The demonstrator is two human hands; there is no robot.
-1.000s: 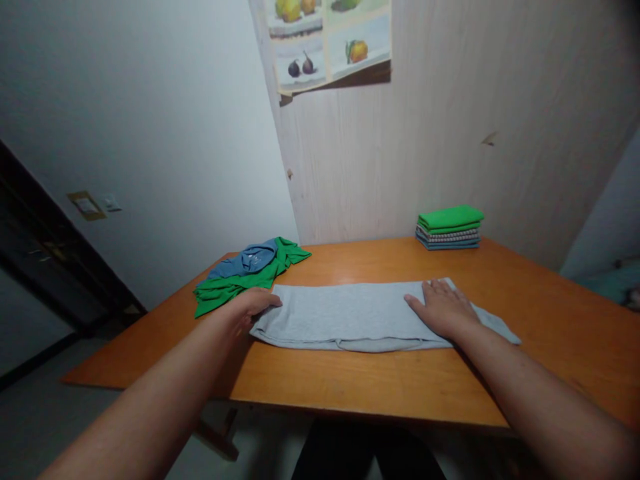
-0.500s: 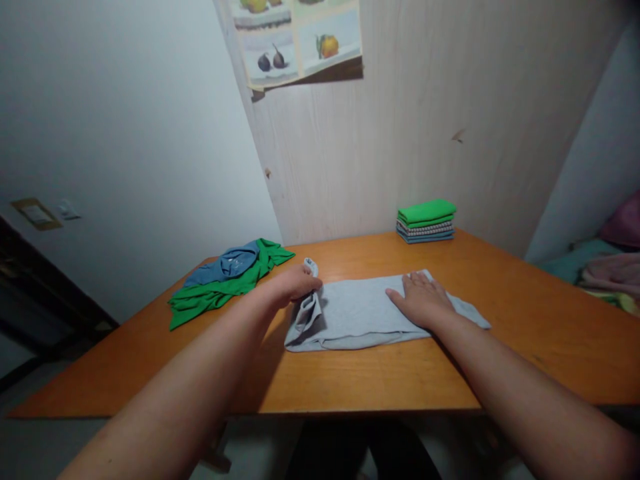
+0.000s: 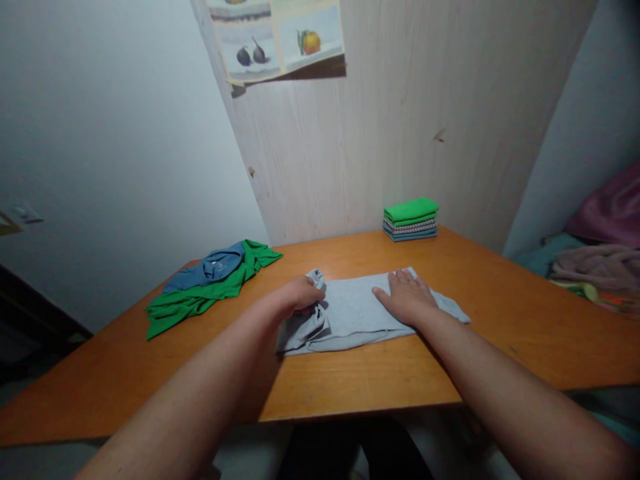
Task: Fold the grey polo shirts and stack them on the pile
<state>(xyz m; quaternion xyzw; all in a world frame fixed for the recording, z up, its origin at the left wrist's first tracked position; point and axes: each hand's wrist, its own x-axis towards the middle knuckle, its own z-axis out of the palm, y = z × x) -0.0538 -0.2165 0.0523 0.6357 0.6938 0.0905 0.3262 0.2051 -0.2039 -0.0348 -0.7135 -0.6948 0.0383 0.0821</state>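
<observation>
A light grey shirt (image 3: 353, 310) lies as a long folded strip across the wooden table in front of me. My left hand (image 3: 303, 293) is closed on the bunched end of it, holding that end a little raised and turned inward over the strip. Crumpled folds hang below those fingers. Flat on the right part of the cloth rests my right hand (image 3: 406, 298), thumb apart from the fingers. A narrower piece of the grey fabric sticks out beyond the right wrist.
A neat stack of folded clothes (image 3: 411, 219), bright green on top, stands at the back of the table (image 3: 370, 387). To the left lie a loose green garment (image 3: 195, 303) and a blue garment (image 3: 205, 268). Fruit pictures (image 3: 280, 43) hang on the wall. Fabrics (image 3: 595, 267) are piled at far right.
My left hand has carried the bunched end of the grey shirt slightly inward over the strip. My right hand stays flat on the cloth. The view has shifted to the right.
</observation>
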